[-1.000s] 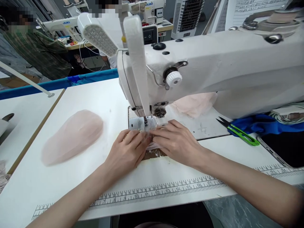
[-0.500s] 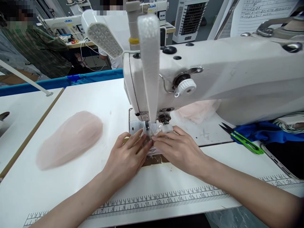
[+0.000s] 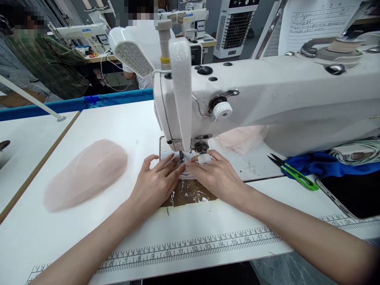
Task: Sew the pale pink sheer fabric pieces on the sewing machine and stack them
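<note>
My left hand (image 3: 154, 184) and my right hand (image 3: 216, 176) lie flat on the table, fingers stretched toward the needle of a white sewing machine (image 3: 267, 99). Between their fingertips they press down a small sheer pale fabric piece (image 3: 185, 171) at the presser foot (image 3: 181, 157). A white cap sits on my right index finger. Brown tape (image 3: 190, 194) covers the table just below the hands.
A stack of pink sheer fabric (image 3: 86, 172) lies at the left, more pink fabric (image 3: 240, 138) behind the machine arm. Green thread snips (image 3: 292, 172) rest on blue cloth (image 3: 323, 164) at the right. A ruler strip (image 3: 192, 247) runs along the front edge. Other people work at machines behind.
Both hands have slid forward toward the needle with the fabric piece, uncovering more of the brown tape below them. The view has shifted slightly.
</note>
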A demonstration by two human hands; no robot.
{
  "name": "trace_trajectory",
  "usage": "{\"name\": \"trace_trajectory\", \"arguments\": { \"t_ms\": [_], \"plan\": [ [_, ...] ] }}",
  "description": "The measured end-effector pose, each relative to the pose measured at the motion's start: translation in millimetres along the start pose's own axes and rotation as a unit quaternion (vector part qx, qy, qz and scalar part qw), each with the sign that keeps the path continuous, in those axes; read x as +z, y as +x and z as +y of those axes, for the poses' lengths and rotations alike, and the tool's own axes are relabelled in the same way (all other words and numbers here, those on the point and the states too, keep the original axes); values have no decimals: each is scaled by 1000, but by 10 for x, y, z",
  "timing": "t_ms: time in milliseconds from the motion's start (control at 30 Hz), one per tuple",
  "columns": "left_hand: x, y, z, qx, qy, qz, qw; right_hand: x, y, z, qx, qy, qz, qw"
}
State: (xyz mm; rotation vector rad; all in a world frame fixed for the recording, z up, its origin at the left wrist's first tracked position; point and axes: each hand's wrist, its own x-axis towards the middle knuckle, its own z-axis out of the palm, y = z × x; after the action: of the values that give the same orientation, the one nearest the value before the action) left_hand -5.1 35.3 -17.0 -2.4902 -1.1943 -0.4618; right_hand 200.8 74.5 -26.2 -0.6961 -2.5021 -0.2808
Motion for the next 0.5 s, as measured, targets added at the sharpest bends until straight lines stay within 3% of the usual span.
{"name": "trace_trajectory", "arguments": {
  "t_ms": [500],
  "plan": [
    [-23,-43,37,7,-34,35,999,-25,-36,-15,-32,6,11,999]
  ]
}}
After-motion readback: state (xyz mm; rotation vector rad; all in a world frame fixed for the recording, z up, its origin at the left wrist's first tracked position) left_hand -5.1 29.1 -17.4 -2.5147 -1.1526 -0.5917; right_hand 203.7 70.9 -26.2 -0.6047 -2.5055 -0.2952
